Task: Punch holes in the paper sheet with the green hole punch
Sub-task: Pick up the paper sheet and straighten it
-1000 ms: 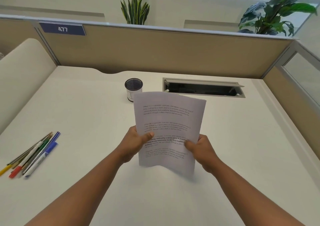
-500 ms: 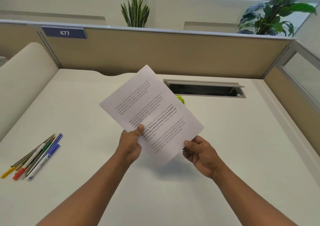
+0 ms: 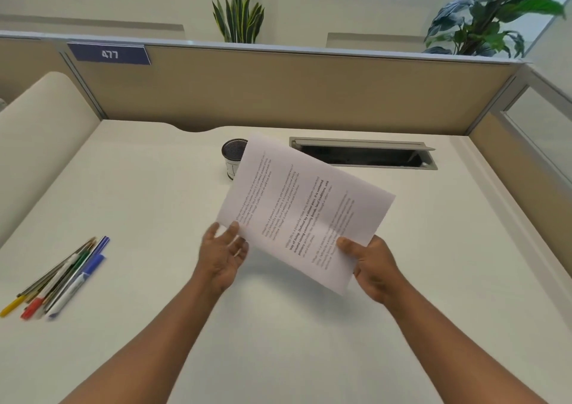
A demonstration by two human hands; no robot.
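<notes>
A white printed paper sheet (image 3: 297, 205) hangs tilted above the middle of the desk (image 3: 148, 205), its text running sideways. My right hand (image 3: 374, 264) pinches its near right edge between thumb and fingers. My left hand (image 3: 224, 255) is spread beside the sheet's left corner, fingers relaxed, one fingertip just touching the edge. The green hole punch is not visible; the sheet covers the desk area behind it.
A black mesh pen cup (image 3: 233, 156) stands behind the sheet's left edge. A bundle of pens and markers (image 3: 58, 280) lies at the left. An open cable tray (image 3: 365, 154) is set into the desk at the back, before the beige partition (image 3: 278, 91).
The sheet has turned clockwise and shifted right, uncovering the pen cup. My left hand has let go of it and opened; my right hand now holds it alone.
</notes>
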